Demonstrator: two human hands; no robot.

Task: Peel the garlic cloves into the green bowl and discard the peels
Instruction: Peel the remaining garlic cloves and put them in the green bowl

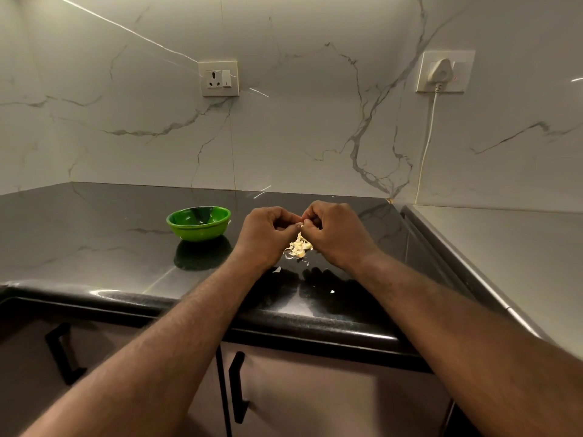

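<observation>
Peel scraps (pixel 276 270) lie undiscarded on the near counter (pixel 94 241), with the garlic pile (pixel 299 247) just beyond. Above it, the left hand (pixel 265 234) and right hand (pixel 334 231) meet, fingers curled round something hidden, presumably a clove. The bowl (pixel 198 223), farther left, looks empty, so most peeling likely remains.

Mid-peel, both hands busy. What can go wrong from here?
1. The left hand and right hand pinch a mostly hidden clove above the garlic pile, not over the green bowl. If it slips, it likely drops among the peels.
2. Peel scraps lie near the counter edge, so a forearm may sweep them off.
</observation>
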